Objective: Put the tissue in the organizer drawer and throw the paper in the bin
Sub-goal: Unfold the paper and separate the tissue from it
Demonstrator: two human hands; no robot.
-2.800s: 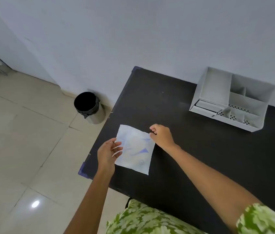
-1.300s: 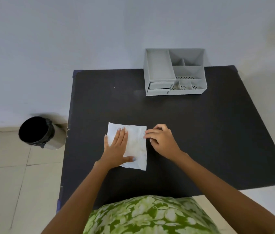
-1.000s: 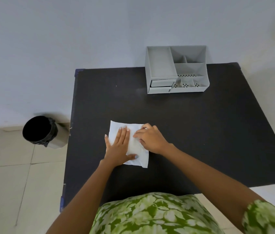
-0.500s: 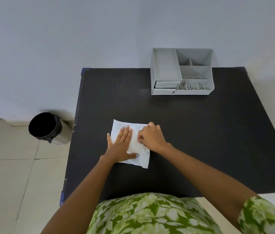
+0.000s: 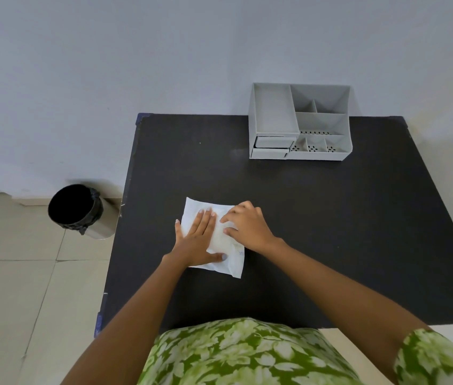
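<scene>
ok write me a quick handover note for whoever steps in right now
Left hand: flat, pressing the white packet on the table.
Right hand: fingers curled, picking at the packet's middle.
Organizer: at the table's back edge, drawers look shut.
Bin: on the floor left of the table.
Done: nothing put away.
Left: get the tissue out and into a drawer, paper into the bin.

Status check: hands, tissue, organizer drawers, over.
Left hand flat on tissue; right hand fingering it. Organizer drawers look barely open. Bin open, path clear.
</scene>
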